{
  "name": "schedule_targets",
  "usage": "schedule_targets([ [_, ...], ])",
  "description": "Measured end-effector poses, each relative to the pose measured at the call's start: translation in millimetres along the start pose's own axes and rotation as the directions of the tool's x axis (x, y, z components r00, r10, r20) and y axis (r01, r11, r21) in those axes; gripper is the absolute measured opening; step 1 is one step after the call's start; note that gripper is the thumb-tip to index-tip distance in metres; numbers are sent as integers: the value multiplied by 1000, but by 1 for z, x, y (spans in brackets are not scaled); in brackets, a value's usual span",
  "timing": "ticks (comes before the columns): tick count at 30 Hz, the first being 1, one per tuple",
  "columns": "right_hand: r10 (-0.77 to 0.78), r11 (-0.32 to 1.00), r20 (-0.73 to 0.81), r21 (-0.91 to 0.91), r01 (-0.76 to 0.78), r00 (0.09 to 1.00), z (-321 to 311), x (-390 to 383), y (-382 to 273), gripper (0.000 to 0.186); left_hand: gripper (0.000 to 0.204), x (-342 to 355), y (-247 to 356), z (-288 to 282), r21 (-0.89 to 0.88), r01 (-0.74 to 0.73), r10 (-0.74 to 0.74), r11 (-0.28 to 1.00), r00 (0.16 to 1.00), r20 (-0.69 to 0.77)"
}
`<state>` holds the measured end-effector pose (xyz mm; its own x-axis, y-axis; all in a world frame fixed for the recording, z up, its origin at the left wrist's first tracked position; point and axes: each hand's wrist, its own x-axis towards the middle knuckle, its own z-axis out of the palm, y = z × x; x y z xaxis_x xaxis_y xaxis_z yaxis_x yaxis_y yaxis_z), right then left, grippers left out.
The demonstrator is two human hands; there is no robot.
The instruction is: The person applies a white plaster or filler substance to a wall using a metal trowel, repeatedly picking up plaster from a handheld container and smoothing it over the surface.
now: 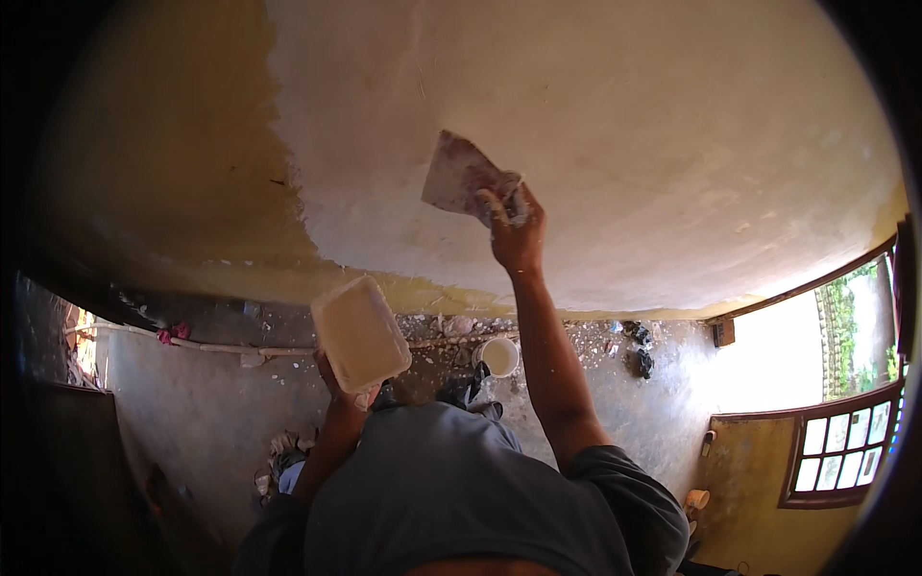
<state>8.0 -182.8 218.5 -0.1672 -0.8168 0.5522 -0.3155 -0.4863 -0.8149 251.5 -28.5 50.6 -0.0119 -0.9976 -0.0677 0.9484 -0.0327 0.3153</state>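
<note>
Against the wall [595, 125], high in the middle of the view, a trowel [457, 173] lies flat on the pale plaster, its broad blade angled up and to the left. The right hand [514, 230] has its fingers [492, 209] closed tight round the handle at the blade's lower right corner, and the arm runs straight up to it from the shoulder at the lower edge.

Lower and to the left, the left hand [348, 384] grips a pale rectangular board [359, 333] from beneath, fingers wrapped on its lower end; the board tilts with its broad face turned toward the camera and stands clear of the wall.

Pale plaster covers the wall's middle and right; the left part and a strip along the bottom are yellow, with a ragged border between the two.

Below, on the floor [192, 403], a white bucket [499, 356] stands near the foot of the wall, just left of the raised forearm. Rubble and scraps lie along the wall's foot, a pipe [221, 346] runs along it at left, and a dark bag [641, 361] sits to the right. A window [843, 446] with a brown frame and small panes shows at lower right, bright daylight above it.
</note>
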Motion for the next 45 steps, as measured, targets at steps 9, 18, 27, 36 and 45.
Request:
schedule_targets([
  [9,-372,894,-281,-363,261,885,-17,-10,-15,16,54,-2,7,-13,31,-24,28,999,989,-146],
  [18,-472,520,50,-790,324,880,-39,28,17,6,45,-8,7,7,32,-49,53,998,987,-150],
  [27,-292,829,120,-462,313,949,24,35,-31,17,46,-3,-4,31,18,-17,18,1000,998,-67],
  [36,-346,938,-241,-86,335,907,-38,39,-65,19,48,-8,-2,4,-62,10,-23,998,976,-216],
  [45,-346,453,443,-693,561,827,-36,-15,65,7,52,-1,-9,15,-77,56,-66,995,988,-138],
])
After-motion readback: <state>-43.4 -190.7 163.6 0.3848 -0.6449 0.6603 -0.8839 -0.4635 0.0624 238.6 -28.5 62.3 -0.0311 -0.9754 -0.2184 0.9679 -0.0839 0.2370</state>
